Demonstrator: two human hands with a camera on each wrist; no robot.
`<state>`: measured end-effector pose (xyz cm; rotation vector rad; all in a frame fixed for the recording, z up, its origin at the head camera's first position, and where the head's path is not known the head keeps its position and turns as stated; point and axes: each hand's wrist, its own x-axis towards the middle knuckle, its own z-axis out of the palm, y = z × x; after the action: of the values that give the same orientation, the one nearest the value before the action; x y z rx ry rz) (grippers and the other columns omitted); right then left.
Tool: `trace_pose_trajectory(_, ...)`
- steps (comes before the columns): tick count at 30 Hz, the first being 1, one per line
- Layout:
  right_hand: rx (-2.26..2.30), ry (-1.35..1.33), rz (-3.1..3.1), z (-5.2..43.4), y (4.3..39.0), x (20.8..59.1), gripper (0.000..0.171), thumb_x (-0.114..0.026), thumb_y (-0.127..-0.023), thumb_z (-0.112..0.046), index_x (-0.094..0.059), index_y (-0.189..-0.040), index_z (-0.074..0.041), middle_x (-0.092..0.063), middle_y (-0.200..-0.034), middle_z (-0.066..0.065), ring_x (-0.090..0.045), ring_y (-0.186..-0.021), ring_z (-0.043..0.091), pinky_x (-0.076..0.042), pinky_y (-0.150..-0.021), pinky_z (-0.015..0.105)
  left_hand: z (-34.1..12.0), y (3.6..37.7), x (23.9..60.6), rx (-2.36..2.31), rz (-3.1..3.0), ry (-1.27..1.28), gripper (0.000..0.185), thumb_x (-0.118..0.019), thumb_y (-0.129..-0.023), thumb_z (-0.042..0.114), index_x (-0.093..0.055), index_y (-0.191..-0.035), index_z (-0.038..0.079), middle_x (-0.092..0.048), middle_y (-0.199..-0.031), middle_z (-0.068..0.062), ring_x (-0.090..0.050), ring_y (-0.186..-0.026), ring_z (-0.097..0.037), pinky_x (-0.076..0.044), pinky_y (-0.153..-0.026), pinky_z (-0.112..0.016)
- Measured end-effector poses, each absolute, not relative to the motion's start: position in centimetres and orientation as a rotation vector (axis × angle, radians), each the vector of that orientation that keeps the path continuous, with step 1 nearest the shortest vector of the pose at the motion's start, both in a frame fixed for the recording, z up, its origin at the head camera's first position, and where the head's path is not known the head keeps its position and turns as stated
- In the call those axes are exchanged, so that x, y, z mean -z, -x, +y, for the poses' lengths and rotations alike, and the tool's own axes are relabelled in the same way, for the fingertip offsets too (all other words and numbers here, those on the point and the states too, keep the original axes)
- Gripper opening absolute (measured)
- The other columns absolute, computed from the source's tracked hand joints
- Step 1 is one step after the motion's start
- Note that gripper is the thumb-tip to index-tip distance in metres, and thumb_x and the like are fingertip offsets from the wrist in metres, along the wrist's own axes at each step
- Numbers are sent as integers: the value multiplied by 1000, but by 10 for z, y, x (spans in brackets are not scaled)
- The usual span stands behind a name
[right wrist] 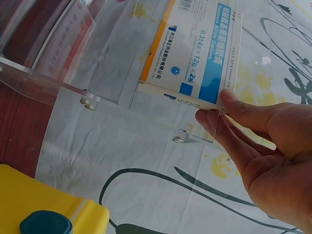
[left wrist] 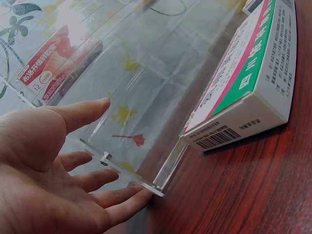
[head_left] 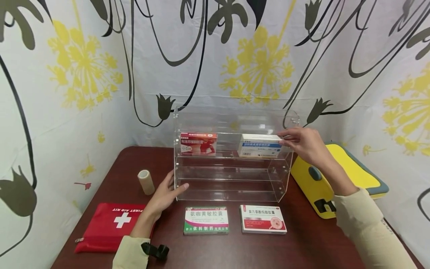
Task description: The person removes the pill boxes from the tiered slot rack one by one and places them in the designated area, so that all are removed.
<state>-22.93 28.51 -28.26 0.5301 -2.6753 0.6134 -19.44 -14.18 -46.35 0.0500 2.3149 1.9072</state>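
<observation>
A clear acrylic display rack (head_left: 225, 195) with stepped shelves stands on the table. My right hand (head_left: 304, 144) pinches the right end of a white, blue and orange medicine box (right wrist: 192, 53) on an upper shelf, thumb on its front and fingertips at its end. To the left on that shelf stands a red medicine box (head_left: 198, 145). My left hand (head_left: 164, 196) is at the rack's lower left side, thumb spread across the front and fingers along the side panel's outer edge (left wrist: 122, 170). A green and white medicine box (left wrist: 239, 83) lies before the rack.
A red and white medicine box (head_left: 263, 219) lies at the front right. On the left are a red first aid pouch (head_left: 107, 228) and a beige roll (head_left: 146, 182). A yellow and grey case (head_left: 349, 168) stands right of the rack. Patterned cloth (head_left: 208, 82) hangs behind.
</observation>
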Motion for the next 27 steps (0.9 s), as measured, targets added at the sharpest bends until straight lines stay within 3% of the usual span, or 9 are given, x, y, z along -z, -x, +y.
trace_pose_trajectory(6, -623, -545, -2651, 285, 230, 284, 24, -75, -88, -10, -74, -111, -4, -67, -107, 15, -70, -88, 31, -56, -70, 44, -142, 195, 464, -1910, 2323, -45, 93, -76, -81, 51, -24, -154, 26, -38, -152, -6, -43, -134, -35, -36, -105, -56)
trace_pose_trajectory(10, -655, -519, -2638, 285, 230, 281, 24, -72, -90, -12, -73, -112, -5, -67, -109, 14, -70, -87, 29, -55, -67, 27, -141, 195, 463, -1899, 2329, -29, 93, -76, -81, 52, -25, -154, 27, -38, -152, -5, -42, -134, -35, -36, -105, -55)
trace_pose_trajectory(14, -691, -490, -2570, 286, 226, 266, 23, -72, -90, -11, -73, -112, -5, -68, -110, 12, -70, -86, 27, -46, -64, 9, -141, 195, 462, -1890, 2329, -27, 93, -76, -80, 52, -25, -154, 27, -37, -153, -5, -41, -135, -36, -35, -105, -55)
trace_pose_trajectory(18, -679, -491, -2470, 287, 222, 244, 22, -72, -90, -10, -74, -111, -6, -69, -109, 9, -68, -80, 5, -44, -64, 4, -141, 195, 460, -1888, 2336, -28, 93, -76, -81, 51, -24, -154, 26, -37, -153, -5, -40, -135, -36, -36, -105, -56)
trace_pose_trajectory(22, -675, -503, -2441, 287, 218, 231, 23, -73, -89, -11, -74, -112, -6, -69, -109, 10, -56, -76, -17, -44, -65, 4, -142, 195, 459, -1890, 2335, -32, 93, -76, -81, 51, -24, -155, 25, -37, -153, -6, -41, -135, -36, -35, -105, -56)
trace_pose_trajectory(27, -722, -519, -2430, 290, 210, 228, 26, -74, -88, -11, -74, -114, -7, -69, -108, 9, -58, -79, -14, -45, -67, 5, -141, 195, 460, -1880, 2335, -34, 95, -75, -81, 52, -23, -155, 24, -36, -153, -6, -41, -135, -36, -35, -105, -56)
